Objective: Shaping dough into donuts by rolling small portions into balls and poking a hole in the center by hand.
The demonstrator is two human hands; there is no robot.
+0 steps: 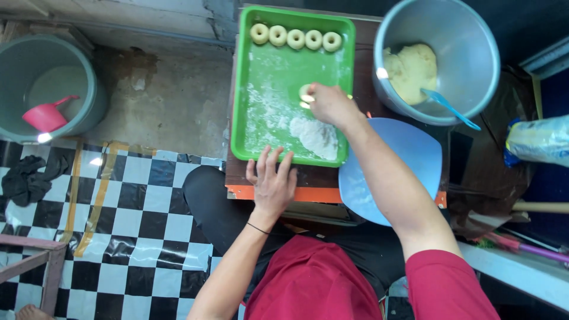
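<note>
A green tray [261, 77] dusted with flour lies on a low brown table. Along its far edge sits a row of several pale dough rings [295, 38]. My right hand [329, 105] reaches over the tray's middle and is shut on another dough ring [304, 93], held just above the floury surface. A heap of white flour [317, 136] lies near the tray's front right corner. My left hand [272, 181] rests flat with fingers spread on the table at the tray's near edge.
A metal pot [474, 65] at the right holds a lump of dough [412, 71] and a blue spoon [450, 108]. A light blue plate [427, 154] lies under my right forearm. A grey bucket [89, 89] with a pink scoop [46, 115] stands at the left on the floor.
</note>
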